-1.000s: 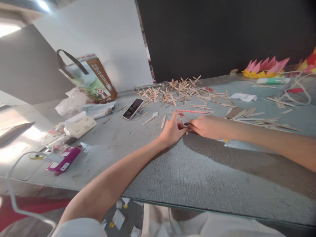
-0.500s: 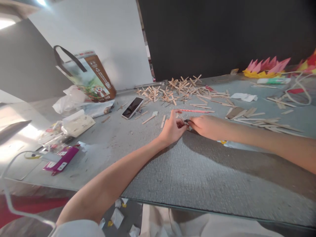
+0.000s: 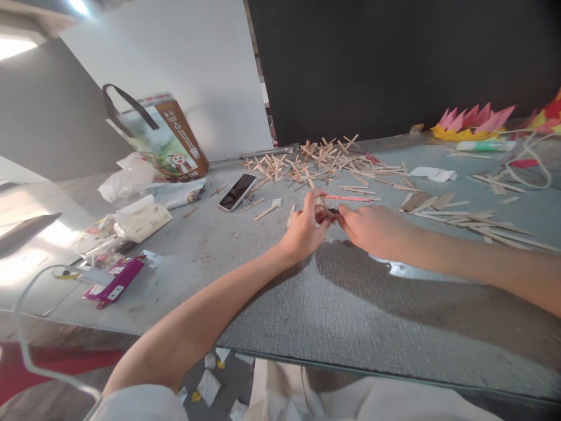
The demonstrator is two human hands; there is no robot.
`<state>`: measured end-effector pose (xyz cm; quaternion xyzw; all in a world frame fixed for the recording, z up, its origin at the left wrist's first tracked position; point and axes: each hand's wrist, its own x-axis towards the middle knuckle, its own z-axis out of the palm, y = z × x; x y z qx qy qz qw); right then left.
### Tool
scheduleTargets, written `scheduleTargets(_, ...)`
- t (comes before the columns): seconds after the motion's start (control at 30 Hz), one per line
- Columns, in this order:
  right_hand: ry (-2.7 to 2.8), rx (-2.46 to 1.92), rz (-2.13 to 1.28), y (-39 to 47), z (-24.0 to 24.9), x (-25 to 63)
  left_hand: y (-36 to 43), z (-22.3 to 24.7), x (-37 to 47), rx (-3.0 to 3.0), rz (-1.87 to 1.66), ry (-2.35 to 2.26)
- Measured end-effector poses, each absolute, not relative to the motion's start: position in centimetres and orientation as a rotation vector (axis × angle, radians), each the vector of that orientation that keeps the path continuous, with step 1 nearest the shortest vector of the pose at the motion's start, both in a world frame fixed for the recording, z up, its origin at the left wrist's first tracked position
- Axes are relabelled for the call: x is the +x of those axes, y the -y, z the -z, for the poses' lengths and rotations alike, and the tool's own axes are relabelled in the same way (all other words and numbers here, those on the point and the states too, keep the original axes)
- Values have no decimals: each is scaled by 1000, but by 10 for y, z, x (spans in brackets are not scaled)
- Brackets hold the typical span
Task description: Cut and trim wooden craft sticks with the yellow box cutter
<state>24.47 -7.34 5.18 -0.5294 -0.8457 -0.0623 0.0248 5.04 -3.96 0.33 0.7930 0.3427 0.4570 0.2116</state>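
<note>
My left hand (image 3: 303, 233) is closed in a pinch around a small wooden craft stick (image 3: 324, 204), held just above the table. My right hand (image 3: 366, 227) comes in from the right, its fingers pinched on a small dark piece (image 3: 333, 211) that meets the stick; its kind is too small to tell. Just behind both hands lies a pink patterned strip (image 3: 348, 199). A loose craft stick (image 3: 291, 215) rests left of my left hand. Under my right forearm, a shiny clear plastic wrapper (image 3: 403, 269) is partly hidden.
A heap of craft sticks (image 3: 322, 156) spreads along the back, with more sticks (image 3: 473, 219) at right. Left of them are a phone (image 3: 238, 192), a carrier bag (image 3: 173, 140) and a purple pack (image 3: 114, 282). A pink paper flower (image 3: 475, 121) and glue stick (image 3: 485, 145) stand back right.
The craft stick in my left hand now points more upright. My right hand has shifted a little to the right, and the view has moved slightly.
</note>
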Motion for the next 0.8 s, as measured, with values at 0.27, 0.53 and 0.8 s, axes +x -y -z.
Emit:
scheduleTargets(0.27,2708,-1615,325,77,-55,245,40,2,59,2122,-1300,-937)
scheduleTargets(0.53,2622,-1414,113,66,-57,253,42,-10,56,1891,-1314,-855)
scheduleTargets(0.8,2609,-1538,215,74,-58,249,44,-11,57,1862,-1335,-835)
